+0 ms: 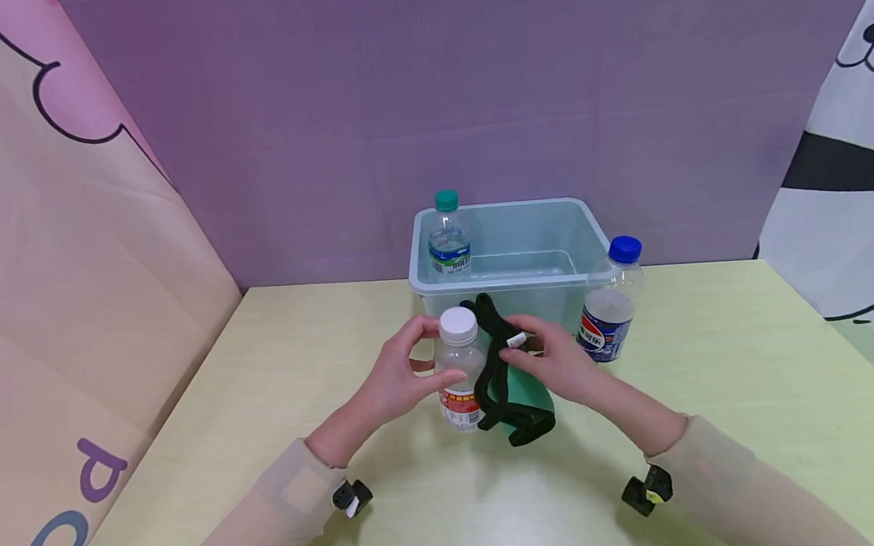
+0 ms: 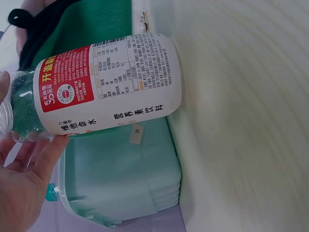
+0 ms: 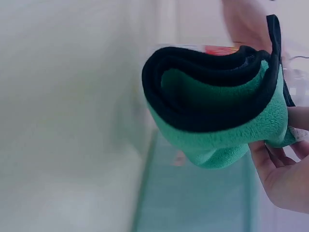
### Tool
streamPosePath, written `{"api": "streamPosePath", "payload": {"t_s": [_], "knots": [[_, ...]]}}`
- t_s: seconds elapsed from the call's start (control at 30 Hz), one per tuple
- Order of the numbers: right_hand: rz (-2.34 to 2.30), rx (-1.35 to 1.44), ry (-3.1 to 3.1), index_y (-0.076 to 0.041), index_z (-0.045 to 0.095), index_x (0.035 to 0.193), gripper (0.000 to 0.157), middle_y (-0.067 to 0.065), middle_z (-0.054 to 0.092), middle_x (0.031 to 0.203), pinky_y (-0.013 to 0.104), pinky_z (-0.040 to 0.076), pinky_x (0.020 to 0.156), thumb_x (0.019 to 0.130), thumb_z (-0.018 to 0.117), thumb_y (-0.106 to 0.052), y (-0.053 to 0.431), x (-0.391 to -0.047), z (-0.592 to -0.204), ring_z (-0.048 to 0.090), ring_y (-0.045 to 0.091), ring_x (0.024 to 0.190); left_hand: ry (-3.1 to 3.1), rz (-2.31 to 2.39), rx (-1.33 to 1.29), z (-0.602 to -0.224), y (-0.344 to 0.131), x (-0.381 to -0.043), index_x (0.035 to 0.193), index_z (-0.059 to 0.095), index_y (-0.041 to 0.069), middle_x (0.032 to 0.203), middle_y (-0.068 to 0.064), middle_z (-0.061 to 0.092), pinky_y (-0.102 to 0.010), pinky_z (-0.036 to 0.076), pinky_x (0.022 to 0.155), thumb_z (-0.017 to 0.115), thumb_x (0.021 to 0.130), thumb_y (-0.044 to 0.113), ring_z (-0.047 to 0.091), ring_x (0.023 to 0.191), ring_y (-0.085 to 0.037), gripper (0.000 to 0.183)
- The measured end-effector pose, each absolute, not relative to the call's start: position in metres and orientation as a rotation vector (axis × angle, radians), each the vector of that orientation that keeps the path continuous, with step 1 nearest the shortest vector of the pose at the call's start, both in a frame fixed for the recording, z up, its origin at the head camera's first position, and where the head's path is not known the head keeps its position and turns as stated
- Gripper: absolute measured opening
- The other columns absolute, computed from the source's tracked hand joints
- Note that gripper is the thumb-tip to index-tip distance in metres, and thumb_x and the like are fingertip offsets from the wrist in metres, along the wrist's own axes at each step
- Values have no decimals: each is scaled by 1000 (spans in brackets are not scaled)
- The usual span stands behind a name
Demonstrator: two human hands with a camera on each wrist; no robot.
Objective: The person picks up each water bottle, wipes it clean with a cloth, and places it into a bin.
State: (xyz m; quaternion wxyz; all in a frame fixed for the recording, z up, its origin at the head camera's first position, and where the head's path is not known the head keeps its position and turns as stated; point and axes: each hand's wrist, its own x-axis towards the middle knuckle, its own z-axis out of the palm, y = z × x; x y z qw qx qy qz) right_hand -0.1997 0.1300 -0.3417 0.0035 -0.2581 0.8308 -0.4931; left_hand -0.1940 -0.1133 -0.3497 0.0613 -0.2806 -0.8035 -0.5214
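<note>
My left hand grips a clear plastic bottle with a white cap near its neck, thumb on the near side and fingers round the far side. In the left wrist view, the bottle shows a white and red label with Chinese print. A folded green cloth with thick black edging is pinched by my right hand at its upper part. From the head, the cloth hangs right beside the bottle, its black edge overlapping the bottle's side.
Behind both hands stands a light blue plastic bin, with a green-capped bottle inside at its left. A blue-capped Pepsi bottle stands at the bin's right front corner. All rest on a pale wooden table, with a purple backdrop behind.
</note>
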Motion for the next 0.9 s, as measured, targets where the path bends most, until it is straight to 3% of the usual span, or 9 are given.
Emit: {"api": "streamPosePath", "payload": {"t_s": [0.27,0.57,0.9], "knots": [[-1585,-919,2638,4,55,130,40,21,62,119,34,57,75,92,65,-4,127,-197,-325,66,29,89,-2418,-1578,-861,-353,-114,-195,122,51,4,121,-13,58,-40,57,79,81,79,6,55,111,-30,53],[-1566,-949,2586,6,49,132,42,23,56,126,52,45,97,93,63,-3,128,-203,-339,54,39,116,-2418,-1572,-862,-350,-113,-195,122,51,5,121,-12,58,-41,57,79,81,79,6,54,112,-29,53],[-1344,-804,2501,4,36,140,57,24,51,130,57,40,100,94,65,-13,130,-204,-373,50,40,116,-2419,-1575,-855,-351,-113,-195,123,51,5,121,-11,59,-42,57,79,81,79,7,54,112,-29,53]]}}
